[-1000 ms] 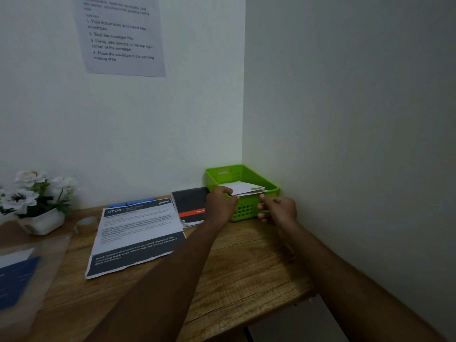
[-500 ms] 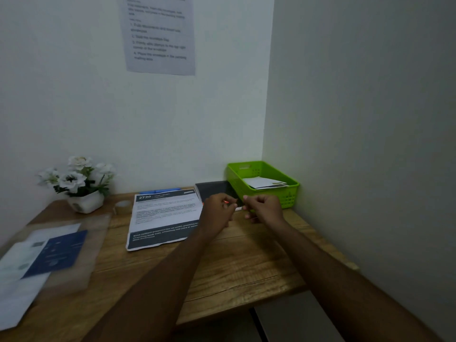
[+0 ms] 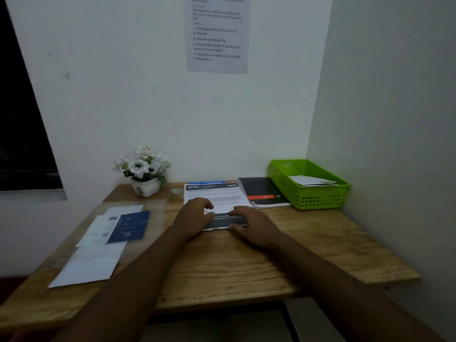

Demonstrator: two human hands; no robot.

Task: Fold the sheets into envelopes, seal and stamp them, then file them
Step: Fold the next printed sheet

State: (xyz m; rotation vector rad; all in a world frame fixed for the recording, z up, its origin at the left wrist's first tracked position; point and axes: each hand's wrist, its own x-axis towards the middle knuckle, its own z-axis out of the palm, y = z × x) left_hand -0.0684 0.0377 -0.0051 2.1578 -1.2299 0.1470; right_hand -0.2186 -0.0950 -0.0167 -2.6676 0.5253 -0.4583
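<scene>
1. Left hand (image 3: 195, 218) lies on the lower left of the white printed paper sheet with dark bands (image 3: 217, 196), fingers curled; can't tell whether it grips.
2. Right hand (image 3: 251, 223) lies across the sheet's dark bottom band, thumb at the near edge; pinch unclear.
3. The sheet lies flat on the grained wooden desk (image 3: 246, 262).
4. Black matte booklet with red label (image 3: 261, 191) sits just right of the sheet.
5. Green perforated plastic basket (image 3: 318, 198) in the far right corner holds white paper envelopes (image 3: 311, 180).

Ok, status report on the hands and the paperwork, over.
Left hand, right hand both on printed sheet, near end, grip unclear. Sheet unfolded. Envelopes lying in green basket. Black booklet beside sheet, nothing blocking.
</scene>
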